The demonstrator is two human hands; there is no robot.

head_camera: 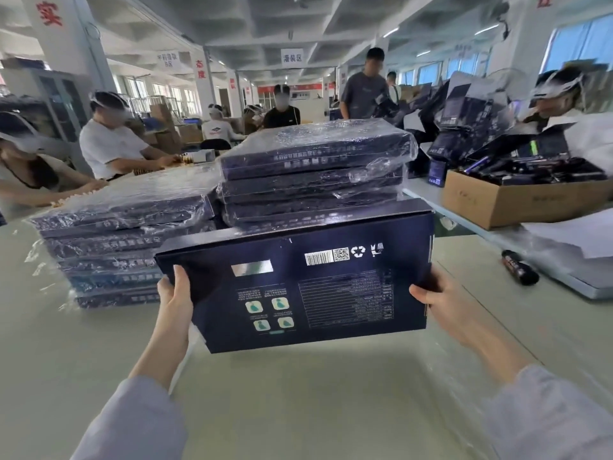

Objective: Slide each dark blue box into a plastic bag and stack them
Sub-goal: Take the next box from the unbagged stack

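I hold a flat dark blue box (308,287) up in front of me, tilted with its printed back facing me, above the pale table. My left hand (174,293) grips its left edge, thumb on the face. My right hand (434,295) grips its right edge the same way. The box has no bag on it. Behind it stands a stack of bagged boxes (311,174). A lower, wider stack of bagged boxes (122,240) sits to the left. A clear plastic sheet or bag (331,393) lies flat on the table below the box.
A cardboard carton (520,200) full of dark items stands at the right, with a small dark bottle (519,272) lying near it. Several people work around the far side of the table (49,343). White paper sheets lie at the right edge.
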